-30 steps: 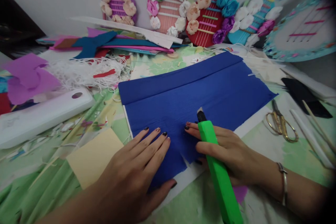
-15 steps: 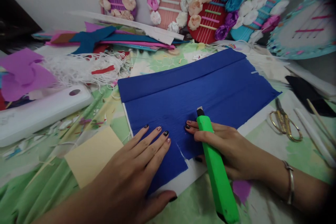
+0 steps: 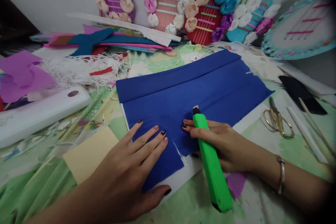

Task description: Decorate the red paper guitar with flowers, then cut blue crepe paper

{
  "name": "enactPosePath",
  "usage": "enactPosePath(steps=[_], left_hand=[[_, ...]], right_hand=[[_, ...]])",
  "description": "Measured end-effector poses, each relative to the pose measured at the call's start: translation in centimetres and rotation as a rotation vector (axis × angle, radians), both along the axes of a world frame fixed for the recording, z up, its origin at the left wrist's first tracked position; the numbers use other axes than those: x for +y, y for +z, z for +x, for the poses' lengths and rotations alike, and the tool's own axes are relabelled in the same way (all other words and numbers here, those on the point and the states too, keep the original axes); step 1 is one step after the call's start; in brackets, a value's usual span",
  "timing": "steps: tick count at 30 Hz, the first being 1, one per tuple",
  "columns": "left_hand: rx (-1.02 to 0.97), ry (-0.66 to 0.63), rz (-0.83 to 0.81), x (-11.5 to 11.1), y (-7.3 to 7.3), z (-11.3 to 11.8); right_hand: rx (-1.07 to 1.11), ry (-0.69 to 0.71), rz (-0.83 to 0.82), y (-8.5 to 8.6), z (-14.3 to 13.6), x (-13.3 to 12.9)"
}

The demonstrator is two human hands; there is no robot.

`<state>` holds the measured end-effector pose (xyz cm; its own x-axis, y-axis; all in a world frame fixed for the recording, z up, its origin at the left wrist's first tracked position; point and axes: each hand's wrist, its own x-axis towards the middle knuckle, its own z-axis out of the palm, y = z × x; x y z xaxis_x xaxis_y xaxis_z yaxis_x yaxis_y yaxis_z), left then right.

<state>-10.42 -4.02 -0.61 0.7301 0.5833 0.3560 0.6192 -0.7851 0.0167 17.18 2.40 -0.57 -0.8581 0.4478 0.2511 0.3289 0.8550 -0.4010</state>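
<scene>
Closest to me, my left hand [image 3: 131, 168] lies palm down with its fingers spread over the near left part of the blue paper [image 3: 168, 101]. My right hand [image 3: 225, 143] is closed on a green tool [image 3: 212, 168], pale tip angled up and away over the blue paper; I can't make out exactly which fingers pinch it. Between my hands, a slit runs in from the blue paper's near edge, where the white sheet [image 3: 193, 168] underneath shows.

A purple scrap [image 3: 237, 183] is near my right wrist, and a tan square of paper [image 3: 90, 152] is left of my left hand. Farther out I have gold-handled scissors [image 3: 278, 120] on the right and a long white case [image 3: 44, 113] on the left. Beyond are tangled white string [image 3: 78, 73] and layered colored strips [image 3: 112, 40], then flower-trimmed model guitars [image 3: 203, 24] upright by the wall.
</scene>
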Motion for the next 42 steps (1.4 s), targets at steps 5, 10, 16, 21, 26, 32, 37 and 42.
enactPosePath(steps=[5, 10, 16, 21, 26, 32, 37, 42], left_hand=[[-0.028, 0.018, -0.027, -0.1, 0.0, -0.1], [0.023, -0.019, -0.018, 0.2, 0.2, -0.3], [0.002, -0.014, -0.047, 0.1, 0.1, -0.6], [0.023, -0.03, -0.069, 0.1, 0.3, -0.6], [0.026, -0.018, -0.033, 0.4, 0.3, -0.8], [0.026, 0.035, -0.09, 0.3, -0.5, -0.9], [0.023, 0.02, -0.093, 0.5, -0.2, -1.1], [0.022, 0.008, -0.112, 0.7, 0.2, -1.2]], right_hand=[[-0.009, 0.012, -0.026, -0.1, 0.2, 0.1], [-0.012, 0.024, -0.041, -0.1, 0.3, 0.3], [-0.023, 0.027, -0.047, -0.2, 0.4, 0.5], [-0.002, 0.021, -0.028, 0.0, 0.2, 0.2], [0.108, -0.007, -0.012, 0.2, 0.0, 0.0], [0.011, -0.055, -0.05, 0.5, -0.3, 0.2], [-0.013, -0.082, -0.091, 0.5, -0.2, 0.3], [-0.026, -0.092, -0.128, 0.6, -0.1, 0.5]])
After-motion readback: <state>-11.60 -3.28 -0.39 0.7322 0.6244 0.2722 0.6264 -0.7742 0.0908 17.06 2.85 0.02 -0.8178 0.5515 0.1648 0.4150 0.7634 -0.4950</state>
